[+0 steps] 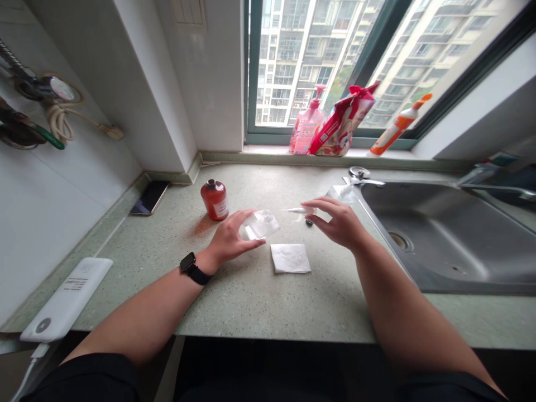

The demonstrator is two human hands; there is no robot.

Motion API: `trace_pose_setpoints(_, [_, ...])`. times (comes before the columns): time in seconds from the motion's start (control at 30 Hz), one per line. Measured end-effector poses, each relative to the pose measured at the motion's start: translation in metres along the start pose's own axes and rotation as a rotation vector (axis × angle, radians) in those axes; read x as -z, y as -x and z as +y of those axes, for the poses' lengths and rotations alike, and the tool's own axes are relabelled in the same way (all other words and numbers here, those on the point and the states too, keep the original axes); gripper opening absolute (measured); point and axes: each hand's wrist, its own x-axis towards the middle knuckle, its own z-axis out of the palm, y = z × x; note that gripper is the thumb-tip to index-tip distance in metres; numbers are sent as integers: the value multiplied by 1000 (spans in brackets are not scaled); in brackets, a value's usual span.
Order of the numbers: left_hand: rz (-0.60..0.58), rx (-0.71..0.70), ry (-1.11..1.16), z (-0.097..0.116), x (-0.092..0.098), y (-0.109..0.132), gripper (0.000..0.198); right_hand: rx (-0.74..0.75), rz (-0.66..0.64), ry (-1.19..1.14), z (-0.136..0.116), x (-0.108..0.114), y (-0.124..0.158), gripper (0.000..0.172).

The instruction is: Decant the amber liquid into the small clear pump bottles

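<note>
My left hand (pixel 228 237), with a black watch on the wrist, curves its thumb and fingers around a clear, square-sided container (pixel 264 223). The container lies tilted just above or on the counter; which one, I cannot tell. Between the thumb and fingers of my right hand (pixel 339 222) is a small white piece with a thin tip (pixel 298 211), which points left toward the container. A small black cap (pixel 309 222) sits under the right fingertips. In front of both hands lies a folded white tissue (pixel 290 258). An amber bottle with a pale label (pixel 214 200) stands upright beyond my left hand.
To the right is a steel sink (pixel 435 234), with a round metal strainer (pixel 359 172) by its corner. A phone (pixel 149 197) and a white power bank (pixel 67 301) lie on the left. A pink pump bottle (pixel 307 128), red pouch (pixel 345 123) and orange bottle (pixel 393 131) line the windowsill.
</note>
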Motion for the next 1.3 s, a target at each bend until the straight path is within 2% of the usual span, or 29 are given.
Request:
trace_pose_setpoints(0.13, [0,6,-33,-2,0,1,68,-128,-58,-13,16,28,1,31])
trace_pose_setpoints(0.27, [-1,14,-54,-2,1,0,68,-337,-241,26,31,50,7,34])
trace_pose_setpoints(0.4, [-17,8,-73,-3,2,-1,66,-499,-441,119,43,57,12,27])
trace_pose_setpoints(0.53, [-18,3,-87,-3,4,-1,67,-614,-553,184,54,55,15,22])
trace_pose_setpoints(0.67, [-19,4,-91,-4,4,-1,67,-625,-605,199,61,52,15,24])
trace_pose_setpoints(1.17, [-32,-4,-83,0,5,-1,64,-564,-586,204,80,42,20,25])
trace_pose_setpoints(1.3, [-29,0,-91,0,5,-1,64,-535,-568,196,86,42,23,32])
